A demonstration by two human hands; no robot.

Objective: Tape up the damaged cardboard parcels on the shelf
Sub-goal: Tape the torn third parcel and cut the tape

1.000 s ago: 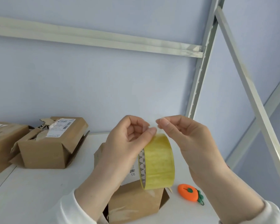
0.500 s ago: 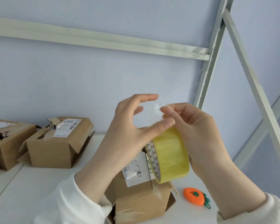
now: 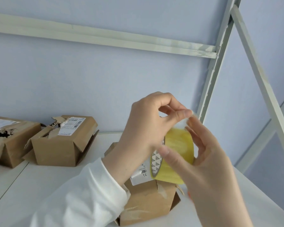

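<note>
A yellow roll of clear tape [image 3: 179, 148] hangs in the air above a brown cardboard parcel [image 3: 147, 203] with a white label. My right hand [image 3: 210, 164] grips the roll, thumb across its front and fingers behind it. My left hand [image 3: 146, 128], in a white sleeve, pinches the loose end of the tape just above the roll. Two torn parcels stand at the left of the white shelf [image 3: 39, 185]: one with a ripped top and label [image 3: 62, 143], another with a hole in its top [image 3: 7, 143].
A pale metal upright [image 3: 211, 79] and a diagonal brace [image 3: 261, 76] rise at the right behind my hands. A horizontal rail [image 3: 105, 40] crosses the blue wall. A sliver of an orange object [image 3: 189, 194] shows under my right wrist.
My left hand went from spread fingers to pinching the tape end above the roll. My right hand moved from the tape end to a grip round the roll. The orange object is now mostly covered.
</note>
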